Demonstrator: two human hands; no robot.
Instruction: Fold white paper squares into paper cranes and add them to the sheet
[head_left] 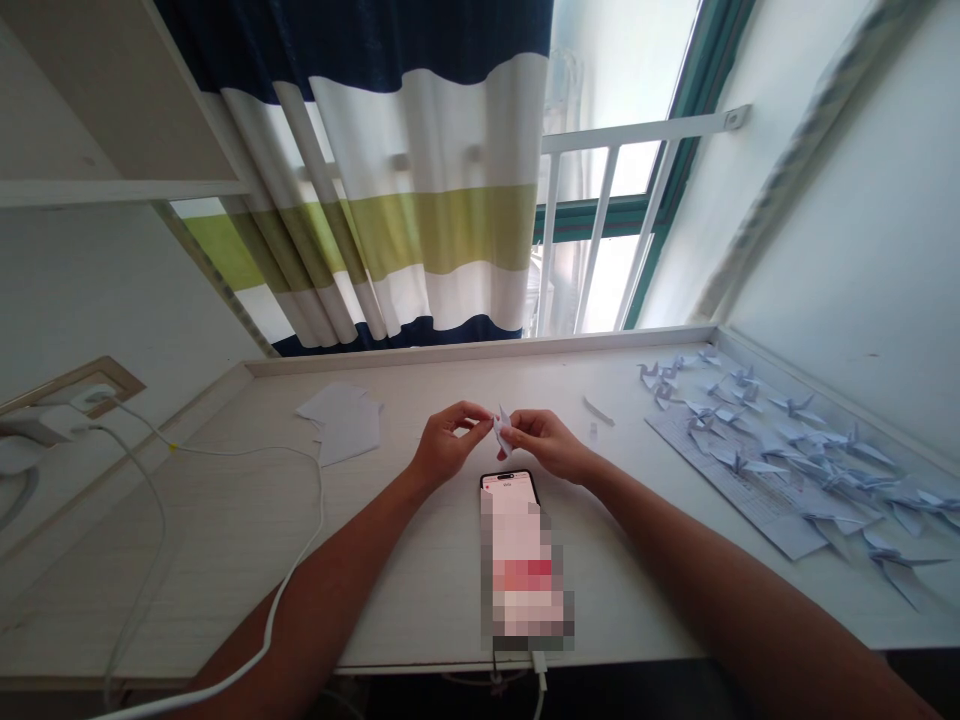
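Between my two hands a small folded piece of white paper (502,428) stands upright, above the far end of a phone. My left hand (451,440) pinches its left edge between thumb and fingertips. From the other side, my right hand (545,442) grips it, thumb across its front and fingers behind. Parts of the folds are covered by my fingers. Just below lies the phone (517,560), its screen lit and partly blurred, with a white cable at its near end. Many folded paper cranes (739,462) sit at the right of the desk.
Loose white paper sheets (349,425) lie at the left. Two paper scraps (598,411) rest beyond my right hand. A printed sheet (705,480) is under some cranes. A white charging cable (319,500) crosses my left forearm from the wall socket (97,390). A raised edge (480,352) borders the desk's back.
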